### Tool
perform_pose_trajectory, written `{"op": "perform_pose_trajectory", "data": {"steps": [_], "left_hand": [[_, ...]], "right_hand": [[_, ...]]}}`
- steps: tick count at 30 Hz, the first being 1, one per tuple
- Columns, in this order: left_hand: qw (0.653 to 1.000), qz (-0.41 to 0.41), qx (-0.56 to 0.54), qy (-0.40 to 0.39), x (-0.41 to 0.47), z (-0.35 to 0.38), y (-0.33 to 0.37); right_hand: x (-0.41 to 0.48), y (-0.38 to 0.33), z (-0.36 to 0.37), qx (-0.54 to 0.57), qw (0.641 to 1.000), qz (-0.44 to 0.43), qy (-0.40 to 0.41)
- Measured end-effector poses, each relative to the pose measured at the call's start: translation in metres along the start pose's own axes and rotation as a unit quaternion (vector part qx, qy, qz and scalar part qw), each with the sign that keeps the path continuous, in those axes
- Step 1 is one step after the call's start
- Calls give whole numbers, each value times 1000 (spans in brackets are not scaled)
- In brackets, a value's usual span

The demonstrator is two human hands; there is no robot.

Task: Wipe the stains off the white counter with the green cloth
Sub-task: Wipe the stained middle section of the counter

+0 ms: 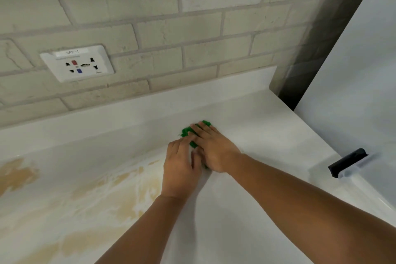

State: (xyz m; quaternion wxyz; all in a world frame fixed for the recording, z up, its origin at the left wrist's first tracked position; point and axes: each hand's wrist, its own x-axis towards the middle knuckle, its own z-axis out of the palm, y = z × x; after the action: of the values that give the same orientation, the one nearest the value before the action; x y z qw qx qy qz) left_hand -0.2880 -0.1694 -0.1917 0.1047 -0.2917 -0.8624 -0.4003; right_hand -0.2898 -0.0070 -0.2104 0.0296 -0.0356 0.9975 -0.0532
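The green cloth lies on the white counter near its back right part, mostly hidden under both hands. My right hand presses flat on top of the cloth, fingers pointing toward the wall. My left hand lies beside it on the left, its fingertips on the cloth's near left edge. Brown-yellow stains spread over the counter to the left of my hands, with another patch of stain at the far left.
A brick-tile wall rises behind the counter's low white upstand, with a white power socket on the left. A white appliance door with a black handle stands against the counter's right edge.
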Motion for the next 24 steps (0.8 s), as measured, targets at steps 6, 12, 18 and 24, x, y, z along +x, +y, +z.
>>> {"op": "perform_pose_trajectory", "data": {"steps": [6, 12, 18, 24], "left_hand": [[999, -31, 25, -19, -20, -24, -1], [998, -32, 22, -54, -47, -45, 11], [996, -34, 25, -78, -86, -62, 31], [993, -23, 45, -110, -144, -74, 54]], "right_hand": [[-53, -17, -1, 21, 999, 28, 33], [-119, -20, 4, 20, 996, 83, 30], [-200, -27, 7, 5, 994, 107, 25], [-271, -39, 6, 18, 993, 115, 12]]}}
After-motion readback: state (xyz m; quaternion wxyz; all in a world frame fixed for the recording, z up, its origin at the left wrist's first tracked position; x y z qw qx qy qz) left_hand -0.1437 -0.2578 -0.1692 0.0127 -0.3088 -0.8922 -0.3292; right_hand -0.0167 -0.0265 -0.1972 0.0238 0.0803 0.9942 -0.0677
